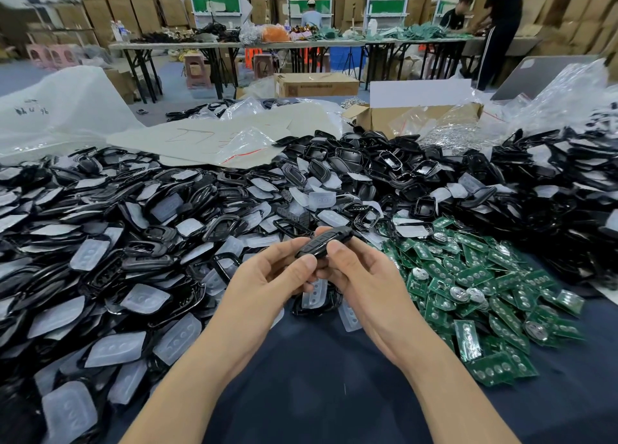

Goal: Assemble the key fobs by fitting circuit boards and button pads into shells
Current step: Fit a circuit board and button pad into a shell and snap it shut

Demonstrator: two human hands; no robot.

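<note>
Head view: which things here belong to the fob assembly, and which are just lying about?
Job: key fob, pinched between left hand and right hand; black shells; clear button pads; green circuit boards.
Lying about: white plastic bag; cardboard box; paper sheets.

One key fob [323,241] is assembled. Shells [351,157], button pads [143,298] and circuit boards [468,340] lie in heaps, each too many to count. One open cardboard box [378,119] stands at the bench's [317,393] far edge.

Bare cloth [317,376] between shells [117,243] and boards [485,293]
</note>
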